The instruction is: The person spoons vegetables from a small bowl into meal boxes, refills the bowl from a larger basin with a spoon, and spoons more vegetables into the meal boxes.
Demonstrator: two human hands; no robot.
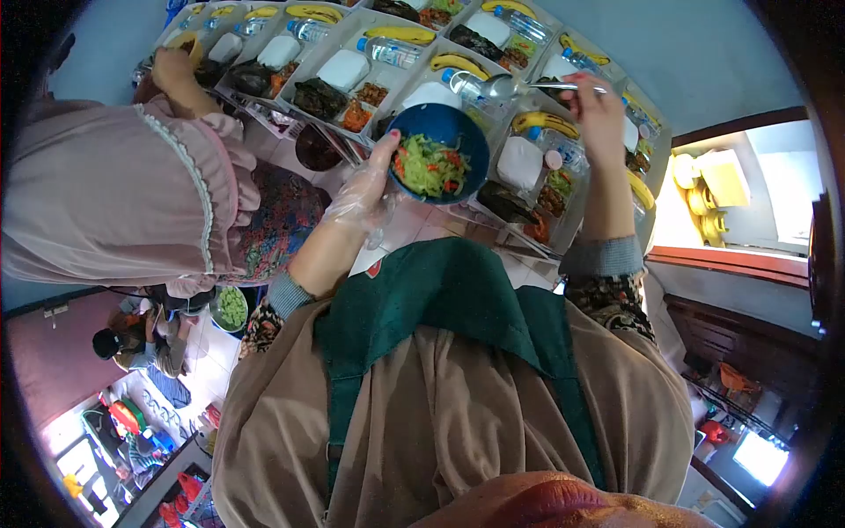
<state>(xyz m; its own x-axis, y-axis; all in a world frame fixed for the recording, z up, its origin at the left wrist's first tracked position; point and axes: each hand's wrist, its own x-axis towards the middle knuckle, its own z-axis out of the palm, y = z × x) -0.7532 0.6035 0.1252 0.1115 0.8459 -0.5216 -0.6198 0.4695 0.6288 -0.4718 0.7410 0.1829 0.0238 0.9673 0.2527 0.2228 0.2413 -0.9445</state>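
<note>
My left hand (363, 189), in a clear plastic glove, grips the rim of a blue bowl (458, 128) with its thumb over the edge. Shredded green vegetable with red pieces (429, 165) lies in the bowl. To the right, my right hand (598, 110) is closed on the handle of a metal spoon (506, 86), whose head is over the boxes right of the bowl. Below the spoon an open white box (563, 231) holds bananas (546, 123), a water bottle (563, 148), a white packet (521, 163) and portions of food.
Rows of similar filled boxes (308, 66) stretch along the table to both sides. A co-worker (132, 185) stands close on the left, one hand over the boxes. Behind, people sit near a basin of green vegetable (231, 310). A shelf edge (731, 266) is at the right.
</note>
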